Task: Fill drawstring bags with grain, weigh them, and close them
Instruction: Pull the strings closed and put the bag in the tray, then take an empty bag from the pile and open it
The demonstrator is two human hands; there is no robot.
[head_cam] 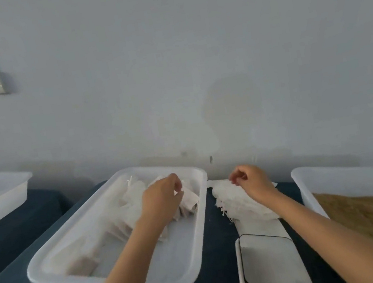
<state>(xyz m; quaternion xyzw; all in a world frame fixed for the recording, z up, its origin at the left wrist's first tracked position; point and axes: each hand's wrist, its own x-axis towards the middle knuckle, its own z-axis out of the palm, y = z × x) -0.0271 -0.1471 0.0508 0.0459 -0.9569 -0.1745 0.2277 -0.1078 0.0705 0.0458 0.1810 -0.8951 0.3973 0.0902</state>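
Scale (268,265), bags (241,200) under right fingers (236,177)

Both forearms bare, reaching fwd from bottom edge, roughly parallel. Left hand (162,195) back-up, wrist bent slightly down, fingers curled under w/ tips toward thumb; whether they hold anything can't be told. Right hand (250,181) also back-up, fingers curled in, thumb & index tips meeting in a pinch at its left side.

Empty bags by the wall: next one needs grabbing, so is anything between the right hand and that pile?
Nothing visible: the right hand is directly over the pile of empty bags, fingers curled at its top edge.
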